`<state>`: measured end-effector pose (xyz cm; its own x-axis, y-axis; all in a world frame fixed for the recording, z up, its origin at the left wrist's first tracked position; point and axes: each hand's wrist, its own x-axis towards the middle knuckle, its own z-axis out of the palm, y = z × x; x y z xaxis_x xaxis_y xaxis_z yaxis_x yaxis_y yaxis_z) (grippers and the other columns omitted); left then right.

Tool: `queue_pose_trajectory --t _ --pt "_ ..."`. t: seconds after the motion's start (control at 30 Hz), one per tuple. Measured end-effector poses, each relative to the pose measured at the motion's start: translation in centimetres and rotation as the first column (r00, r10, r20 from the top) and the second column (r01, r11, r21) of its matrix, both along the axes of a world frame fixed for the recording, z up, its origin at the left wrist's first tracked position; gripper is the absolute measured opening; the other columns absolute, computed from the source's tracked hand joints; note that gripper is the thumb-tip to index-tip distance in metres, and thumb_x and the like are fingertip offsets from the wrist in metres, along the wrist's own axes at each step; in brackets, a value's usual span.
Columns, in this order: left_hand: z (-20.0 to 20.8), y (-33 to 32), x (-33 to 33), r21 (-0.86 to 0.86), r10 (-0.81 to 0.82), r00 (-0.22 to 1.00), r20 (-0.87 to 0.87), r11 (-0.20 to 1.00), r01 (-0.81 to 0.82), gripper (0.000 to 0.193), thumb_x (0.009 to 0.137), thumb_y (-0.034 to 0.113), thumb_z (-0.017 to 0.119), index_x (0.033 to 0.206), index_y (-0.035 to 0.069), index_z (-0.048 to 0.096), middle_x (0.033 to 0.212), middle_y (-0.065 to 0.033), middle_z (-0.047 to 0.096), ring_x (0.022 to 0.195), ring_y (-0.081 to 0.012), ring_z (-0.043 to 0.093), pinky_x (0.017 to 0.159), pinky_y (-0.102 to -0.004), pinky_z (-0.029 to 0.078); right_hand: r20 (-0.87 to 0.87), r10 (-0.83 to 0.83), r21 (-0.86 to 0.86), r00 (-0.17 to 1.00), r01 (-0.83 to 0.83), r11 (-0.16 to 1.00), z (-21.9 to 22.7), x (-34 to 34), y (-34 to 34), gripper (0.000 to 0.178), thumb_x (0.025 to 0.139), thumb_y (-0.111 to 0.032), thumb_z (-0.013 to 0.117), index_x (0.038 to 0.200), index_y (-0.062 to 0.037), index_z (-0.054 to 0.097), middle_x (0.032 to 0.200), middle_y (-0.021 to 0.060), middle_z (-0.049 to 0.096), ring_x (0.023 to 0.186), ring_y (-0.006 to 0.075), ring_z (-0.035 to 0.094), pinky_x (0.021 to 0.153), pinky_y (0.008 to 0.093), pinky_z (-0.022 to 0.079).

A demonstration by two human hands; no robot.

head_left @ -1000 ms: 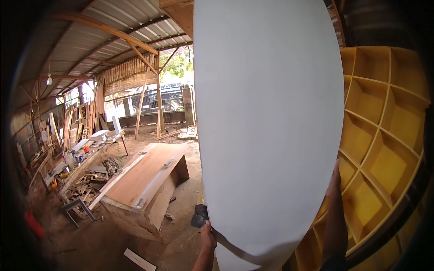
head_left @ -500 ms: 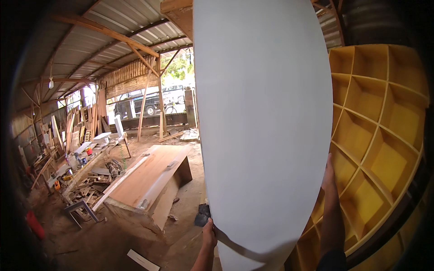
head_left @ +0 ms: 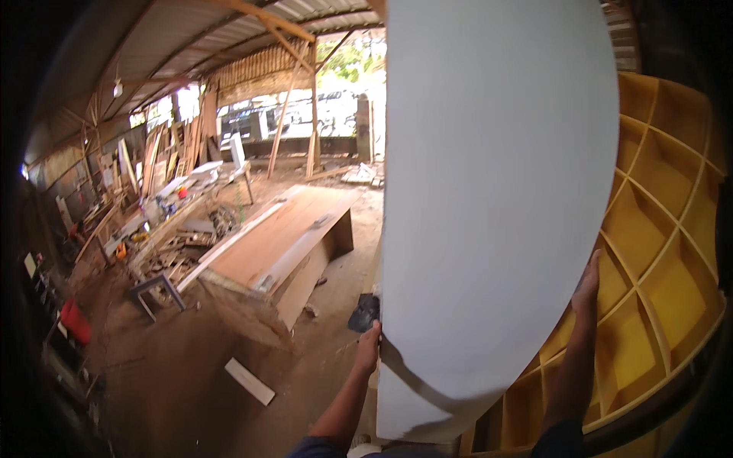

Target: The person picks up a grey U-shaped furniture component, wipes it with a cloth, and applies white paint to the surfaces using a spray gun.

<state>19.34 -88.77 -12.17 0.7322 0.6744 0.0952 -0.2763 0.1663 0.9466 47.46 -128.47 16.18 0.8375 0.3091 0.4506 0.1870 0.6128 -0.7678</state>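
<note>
A large white panel (head_left: 496, 198) stands on edge in an open-sided timber workshop, filling the frame from 12 to 5 o'clock, steadied between a person's two bare hands. The left hand (head_left: 369, 347), at 6 o'clock, is closed on the panel's near edge; the right hand (head_left: 586, 286), at 4 o'clock, lies flat and open along its far edge, fingers stretched upward. The step in hand looks like carrying or positioning the sheet against the yellow gridded shelf unit (head_left: 672, 252) at 3 o'clock — any next move would call for keeping both edges gripped and the sheet from tipping. The shelf's visible compartments are bare. At 9 o'clock, a long wooden cabinet (head_left: 279, 244) lies on the dirt floor (head_left: 191, 366) — offcuts beside it.
</note>
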Motion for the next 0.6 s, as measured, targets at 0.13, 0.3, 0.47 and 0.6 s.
queue_pose_trajectory --t 0.13,0.3,0.47,0.6 --pt "-0.2 -0.3 -0.2 -0.009 -0.034 0.999 -0.010 0.999 0.034 0.051 0.108 0.056 0.040 0.088 0.014 0.061 0.081 0.0079 0.047 0.076 -0.0076 0.041 0.071 -0.0271 0.034 0.005 -0.064 -0.061 0.998 0.065 0.996 -2.0 3.2 -1.6 0.079 0.106 -0.063 0.030 0.151 0.0005 0.043 0.148 0.0139 0.052 0.135 0.0278 0.050 0.113 0.0396 0.038" --pt "1.2 -1.7 -0.3 0.084 -0.109 0.993 0.037 0.991 0.106 0.065 0.110 0.053 0.032 0.131 -0.001 0.063 0.129 -0.0107 0.066 0.121 -0.0197 0.059 0.106 -0.0355 0.041 0.795 -0.603 0.201 -0.061 0.965 0.167 -4.0 6.3 -8.9 0.049 0.111 -0.028 0.033 0.129 0.0049 0.063 0.131 0.0178 0.066 0.119 0.0292 0.063 0.101 0.0387 0.049" --pt "0.8 -1.2 -8.0 0.132 0.180 0.983 -0.046 0.976 -0.173 0.056 0.111 0.046 0.036 0.132 0.000 0.061 0.126 -0.0132 0.067 0.118 -0.0218 0.062 0.102 -0.0378 0.045 0.551 -0.762 0.205 0.340 0.830 0.519 -4.2 -12.2 4.1 0.047 0.111 -0.028 0.035 0.109 0.0066 0.067 0.110 0.0216 0.068 0.103 0.0323 0.064 0.095 0.0433 0.052" --pt "-1.0 0.1 -13.6 -0.006 0.284 0.958 -0.044 0.959 -0.285 0.035 0.107 0.029 0.055 0.120 -0.002 0.065 0.110 -0.0077 0.070 0.102 -0.0133 0.065 0.092 -0.0297 0.049 0.754 -0.290 0.003 0.590 0.438 0.899 -9.4 -19.2 9.6 0.045 0.107 -0.036 0.043 0.089 0.0010 0.062 0.094 0.0206 0.066 0.083 0.0258 0.059 0.078 0.0401 0.052"
